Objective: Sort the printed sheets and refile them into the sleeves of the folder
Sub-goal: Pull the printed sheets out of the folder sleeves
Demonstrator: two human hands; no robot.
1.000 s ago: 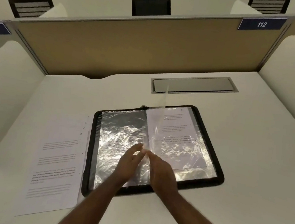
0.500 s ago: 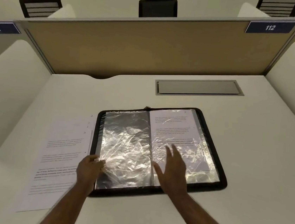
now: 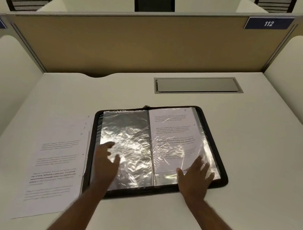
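A black zip folder [image 3: 217,139] lies open in the middle of the white desk. Its left sleeve [image 3: 131,137] is shiny, crinkled plastic with no sheet visible inside. In the right sleeve sits a printed sheet [image 3: 171,128]. My left hand [image 3: 104,161] lies over the lower left part of the left sleeve, fingers spread and straight. My right hand [image 3: 195,176] rests flat on the lower right sleeve with its fingers spread. A stack of printed sheets [image 3: 56,162] lies on the desk just left of the folder.
A grey cable hatch [image 3: 197,85] is set into the desk behind the folder. A tan partition [image 3: 136,43] with a blue "112" sign [image 3: 268,23] closes the back, with white side panels left and right. Black chairs stand beyond.
The upright sleeve came down flat. My left hand went to the folder's left edge, then onto the left sleeve. My right hand slid right across the right sleeve.
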